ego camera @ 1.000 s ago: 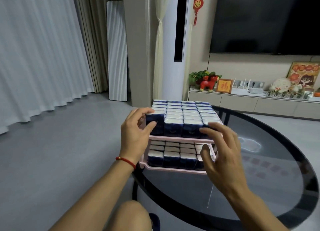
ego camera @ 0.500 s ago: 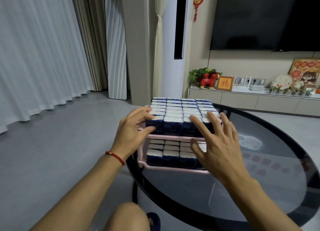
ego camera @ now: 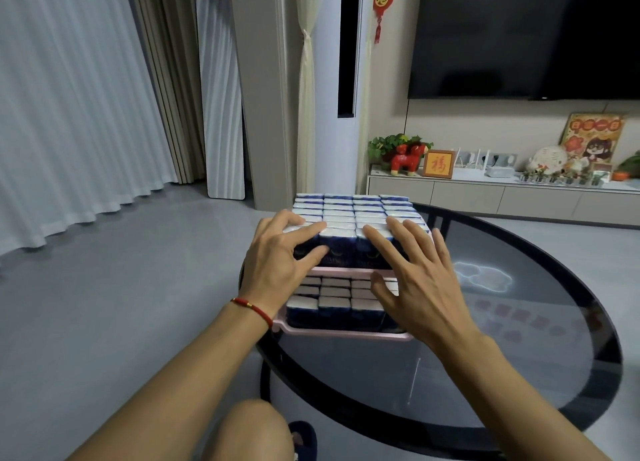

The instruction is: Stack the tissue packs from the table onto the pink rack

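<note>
- The pink rack (ego camera: 341,336) stands at the near left edge of the round dark glass surface (ego camera: 502,339).
- It has two tiers, and both are filled with blue-and-white tissue packs (ego camera: 353,211) set upright in tight rows.
- The upper packs show four columns across; the lower packs (ego camera: 334,308) sit under the upper shelf, with their front row at the rack's front lip.
- The left hand (ego camera: 280,263) lies on the front left corner of the top tier, fingers spread and only slightly bent over the pack tops, thumb against the front face. Its grip is apart, resting on the packs and not clamped on any one.
- The right hand (ego camera: 412,280) covers the front right of the top tier, fingers straight and spread on the packs, thumb down before the lower tier. Its grip is apart too.
- A red cord (ego camera: 254,310) circles the left wrist.
- A bare knee (ego camera: 252,429) shows below, beside the surface.
</note>
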